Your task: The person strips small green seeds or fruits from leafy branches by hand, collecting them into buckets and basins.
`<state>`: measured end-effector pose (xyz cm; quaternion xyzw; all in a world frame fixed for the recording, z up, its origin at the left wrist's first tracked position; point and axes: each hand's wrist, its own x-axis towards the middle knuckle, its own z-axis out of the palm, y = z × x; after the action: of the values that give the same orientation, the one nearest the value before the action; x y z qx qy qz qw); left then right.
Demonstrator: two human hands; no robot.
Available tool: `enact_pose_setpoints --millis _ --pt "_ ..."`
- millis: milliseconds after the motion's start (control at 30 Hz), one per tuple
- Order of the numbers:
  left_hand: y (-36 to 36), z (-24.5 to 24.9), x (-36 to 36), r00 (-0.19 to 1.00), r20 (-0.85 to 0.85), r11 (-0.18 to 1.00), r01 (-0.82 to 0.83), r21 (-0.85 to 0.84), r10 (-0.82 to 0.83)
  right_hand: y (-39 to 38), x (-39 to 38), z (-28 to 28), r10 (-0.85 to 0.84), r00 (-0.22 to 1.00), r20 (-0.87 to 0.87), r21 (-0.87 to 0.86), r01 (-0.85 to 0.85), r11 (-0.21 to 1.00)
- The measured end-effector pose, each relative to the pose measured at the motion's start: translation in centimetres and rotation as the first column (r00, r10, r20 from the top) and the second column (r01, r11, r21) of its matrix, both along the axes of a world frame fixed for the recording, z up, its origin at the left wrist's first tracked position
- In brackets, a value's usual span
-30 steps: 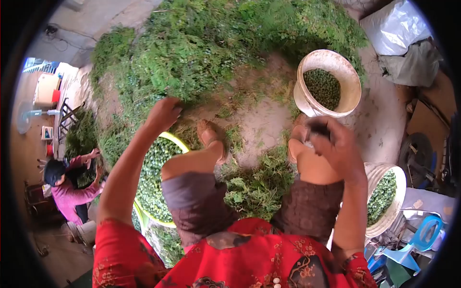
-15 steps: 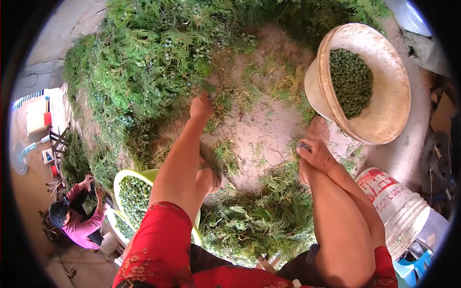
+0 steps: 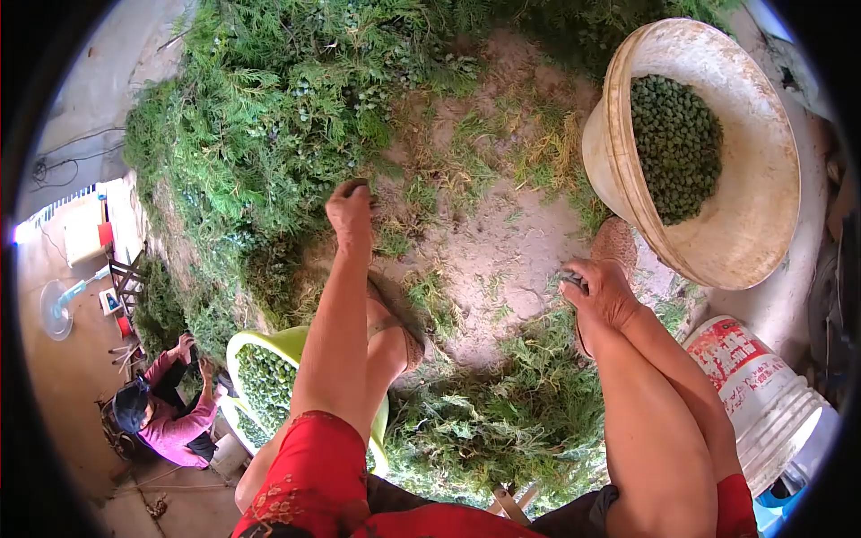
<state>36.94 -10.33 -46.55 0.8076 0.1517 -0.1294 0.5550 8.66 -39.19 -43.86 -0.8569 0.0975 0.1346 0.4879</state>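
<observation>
My left hand [image 3: 350, 213] is closed at the edge of a large pile of green cypress-like branches [image 3: 269, 134]. Dark marks show at its fingertips, and whatever it pinches is hidden. Beside my right foot, my right hand [image 3: 605, 291] has its fingers curled together over my knee. Something small and greyish-green sits between thumb and fingers, too small to name. Beyond that hand, a tilted off-white bucket [image 3: 753, 179] holds many small round green cones or berries [image 3: 674, 148].
Cut sprigs [image 3: 502, 421] lie between my legs. At my left knee stands a lime-green tub [image 3: 309, 342] with more green pieces. A white bucket with red print [image 3: 735, 368] lies at right. A person in pink [image 3: 184, 429] sits far left near a fan [image 3: 58, 309].
My left hand has drawn left along the edge of the branch pile. The fingers of my right hand have shifted, and a small greyish-green bit now shows. The whole view has moved slightly.
</observation>
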Motion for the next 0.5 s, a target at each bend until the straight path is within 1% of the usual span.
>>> enact_pose_setpoints --millis 33,67,100,133,167,200,233,267,333,367,433,467,500 --pt "0.1 -0.3 0.8 1.000 0.002 1.000 0.000 0.001 0.000 0.0 -0.2 -0.3 -0.003 0.998 0.062 -0.035 0.005 0.999" --pt "0.4 -0.7 1.5 0.999 0.035 0.994 -0.045 0.100 0.042 -0.1 -0.1 -0.2 -0.003 0.998 0.063 -0.034 0.006 0.999" --pt "0.8 -1.3 2.3 0.994 0.070 0.976 -0.091 0.197 0.079 -0.2 -0.1 0.1 0.069 0.991 0.112 -0.091 -0.059 0.994" --pt "2.5 -3.7 3.6 0.986 0.160 0.891 -0.037 0.453 -0.040 -0.3 0.0 0.2 0.145 0.977 0.156 -0.149 -0.121 0.981" --pt "2.3 -3.4 3.7 0.987 0.158 0.889 -0.037 0.456 -0.040 -0.3 0.0 0.0 0.144 0.977 0.156 -0.146 -0.121 0.982" --pt "1.7 -2.7 3.5 0.989 0.127 0.780 -0.023 0.625 -0.073 -0.2 0.0 -0.2 0.163 0.971 0.173 -0.173 -0.133 0.976" --pt "1.4 -2.3 3.4 0.991 0.091 0.640 -0.007 0.769 -0.099 -0.3 0.1 -0.4 0.183 0.965 0.190 -0.201 -0.144 0.969" --pt "1.4 -2.6 3.5 0.991 0.090 0.639 -0.006 0.770 -0.099 -0.3 0.1 -0.7 0.183 0.965 0.189 -0.200 -0.144 0.969" --pt "1.4 -3.1 3.7 0.986 0.142 0.641 -0.056 0.765 -0.085 -0.3 0.0 -1.3 0.249 0.956 0.154 -0.204 -0.216 0.955" --pt "1.0 -2.8 3.7 0.986 0.142 0.643 -0.056 0.764 -0.084 -0.3 0.0 -1.6 0.250 0.956 0.153 -0.206 -0.217 0.954" --pt "0.7 -2.0 3.5 0.980 0.106 0.618 0.019 0.786 -0.166 0.0 -0.1 -1.8 0.177 0.974 0.140 -0.216 -0.144 0.966" --pt "1.6 -2.6 3.5 0.980 0.108 0.617 0.017 0.787 -0.165 0.0 -0.1 -1.7 0.178 0.974 0.143 -0.215 -0.145 0.966" --pt "2.8 -3.3 3.3 0.961 0.054 0.657 0.143 0.740 -0.270 0.0 0.0 -1.6 0.165 0.977 0.137 -0.211 -0.134 0.968"
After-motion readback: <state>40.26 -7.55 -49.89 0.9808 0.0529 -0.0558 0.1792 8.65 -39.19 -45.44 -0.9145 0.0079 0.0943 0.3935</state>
